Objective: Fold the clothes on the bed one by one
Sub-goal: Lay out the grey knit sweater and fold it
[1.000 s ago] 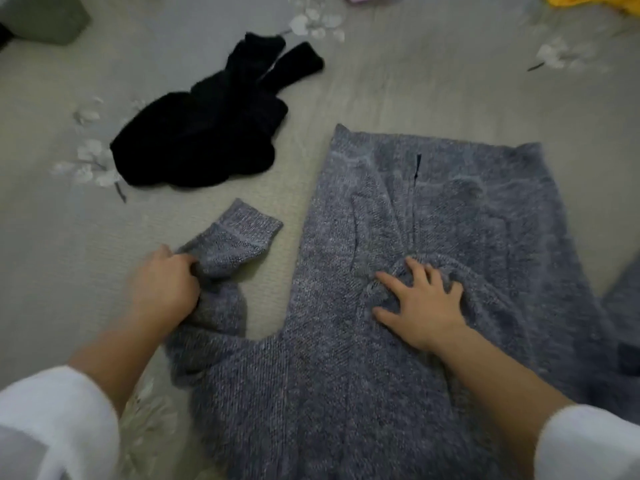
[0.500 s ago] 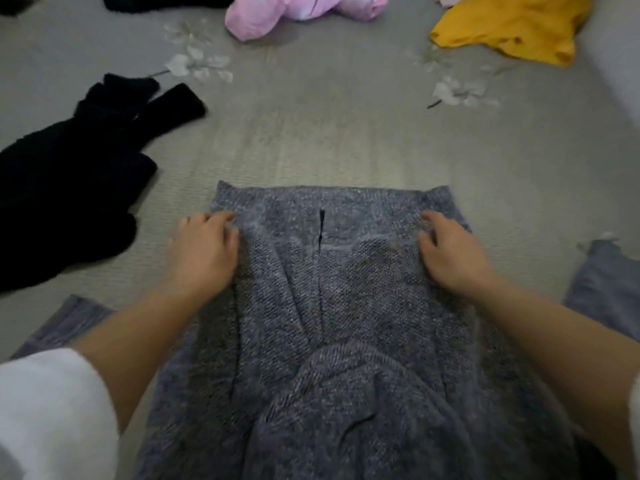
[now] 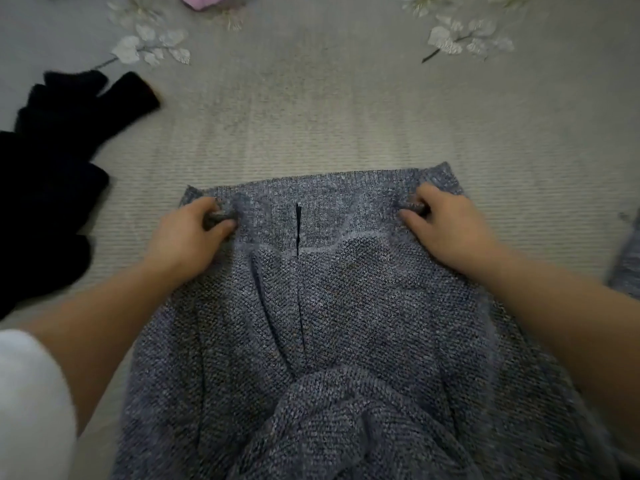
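Note:
A grey-blue knitted sweater (image 3: 332, 306) lies spread on the beige bed cover (image 3: 311, 126), its hem at the far end with a short dark slit in the middle. My left hand (image 3: 188, 237) pinches a bunch of the hem band near its left corner. My right hand (image 3: 446, 226) pinches the hem band near its right corner. The sweater's collar part bulges up at the near edge of the view. One grey sleeve end (image 3: 627, 265) shows at the far right.
A black garment (image 3: 48, 174) lies crumpled at the left. A pink garment (image 3: 204, 0) peeks in at the top edge. Printed white flowers (image 3: 152, 50) mark the cover. White sleeves cover my upper arms.
Both hands, resting flat near the hem corners half a second ago, have curled and now pinch the hem band. The view tilted down, so the yellow garment is out of sight.

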The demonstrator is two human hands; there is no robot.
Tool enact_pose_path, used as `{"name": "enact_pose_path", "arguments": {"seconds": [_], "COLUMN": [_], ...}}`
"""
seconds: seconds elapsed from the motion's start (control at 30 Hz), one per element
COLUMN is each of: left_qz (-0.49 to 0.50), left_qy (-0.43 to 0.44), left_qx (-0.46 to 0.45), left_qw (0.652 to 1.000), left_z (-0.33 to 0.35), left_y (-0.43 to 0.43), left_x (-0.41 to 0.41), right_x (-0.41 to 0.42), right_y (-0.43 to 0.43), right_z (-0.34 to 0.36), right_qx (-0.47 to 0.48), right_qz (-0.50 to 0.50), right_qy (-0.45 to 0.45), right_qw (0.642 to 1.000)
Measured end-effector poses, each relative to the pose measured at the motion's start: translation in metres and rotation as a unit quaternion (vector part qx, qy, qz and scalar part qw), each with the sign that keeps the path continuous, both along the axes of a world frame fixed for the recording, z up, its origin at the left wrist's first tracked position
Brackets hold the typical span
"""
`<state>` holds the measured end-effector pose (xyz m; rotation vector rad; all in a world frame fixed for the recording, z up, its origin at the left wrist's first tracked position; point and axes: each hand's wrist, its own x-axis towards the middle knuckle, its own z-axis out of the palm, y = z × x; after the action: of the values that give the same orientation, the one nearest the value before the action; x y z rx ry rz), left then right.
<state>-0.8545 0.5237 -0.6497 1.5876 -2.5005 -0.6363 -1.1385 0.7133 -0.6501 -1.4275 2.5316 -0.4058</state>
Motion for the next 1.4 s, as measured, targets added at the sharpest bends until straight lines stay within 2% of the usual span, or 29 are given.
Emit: {"name": "enact_pose_path", "arguments": {"seconds": [0.13, 0.27, 0.33, 0.37, 0.4, 0.43, 0.47, 0.5, 0.53, 0.63, 0.77, 0.83, 0.9, 1.03, 1.13, 1.3, 1.4], "left_qz": [0.071, 0.145, 0.154, 0.135, 0.097, 0.049, 0.006, -0.021, -0.028, -0.013, -0.017, 0.002, 0.045, 0.158, 0.157, 0.142, 0.088], "left_qy": [0.081, 0.171, 0.176, 0.157, 0.097, 0.002, -0.094, -0.154, -0.180, -0.182, -0.046, -0.029, -0.068, -0.130, -0.167, -0.229, -0.233], "left_qx": [-0.099, -0.124, -0.083, -0.032, 0.013, 0.038, 0.035, 0.019, 0.010, 0.014, -0.064, -0.071, -0.048, 0.063, 0.086, 0.024, 0.002], "left_qw": [0.989, 0.967, 0.969, 0.978, 0.990, 0.998, 0.995, 0.988, 0.983, 0.983, 0.997, 0.997, 0.995, 0.977, 0.969, 0.963, 0.969], "left_z": [0.024, 0.034, 0.023, 0.013, 0.001, -0.012, -0.022, -0.028, -0.030, -0.020, 0.003, 0.009, 0.007, 0.006, 0.009, 0.019, 0.025], "left_y": [-0.014, -0.024, -0.021, -0.015, -0.007, 0.001, 0.009, 0.014, 0.016, 0.027, 0.091, 0.141, 0.182, 0.243, 0.284, 0.308, 0.302], "left_x": [0.007, -0.011, -0.026, -0.031, -0.033, -0.032, -0.028, -0.024, -0.022, -0.026, -0.008, 0.024, 0.061, 0.123, 0.155, 0.187, 0.199], "right_x": [-0.027, -0.051, -0.048, -0.043, -0.037, -0.032, -0.029, -0.028, -0.029, -0.028, 0.019, 0.062, 0.098, 0.155, 0.177, 0.186, 0.196], "right_y": [0.006, -0.013, -0.019, -0.017, -0.012, -0.005, 0.001, 0.006, 0.007, 0.005, 0.053, 0.104, 0.154, 0.224, 0.245, 0.245, 0.260], "right_z": [0.016, 0.029, 0.022, 0.013, 0.003, -0.009, -0.018, -0.024, -0.026, -0.014, 0.014, 0.026, 0.031, 0.020, 0.006, -0.001, 0.000], "right_qx": [-0.131, -0.200, -0.193, -0.156, -0.082, 0.009, 0.080, 0.117, 0.131, 0.120, -0.018, -0.037, -0.005, 0.118, 0.214, 0.184, 0.161], "right_qz": [-0.120, -0.218, -0.235, -0.215, -0.172, -0.119, -0.075, -0.050, -0.042, -0.050, -0.046, -0.025, -0.004, 0.048, 0.055, 0.016, -0.003], "right_qy": [-0.006, -0.023, -0.080, -0.111, -0.122, -0.104, -0.067, -0.039, -0.034, -0.072, -0.110, -0.143, -0.151, -0.087, -0.031, -0.047, -0.058], "right_qw": [0.984, 0.955, 0.949, 0.958, 0.974, 0.987, 0.992, 0.991, 0.990, 0.989, 0.993, 0.989, 0.988, 0.988, 0.975, 0.982, 0.985]}}
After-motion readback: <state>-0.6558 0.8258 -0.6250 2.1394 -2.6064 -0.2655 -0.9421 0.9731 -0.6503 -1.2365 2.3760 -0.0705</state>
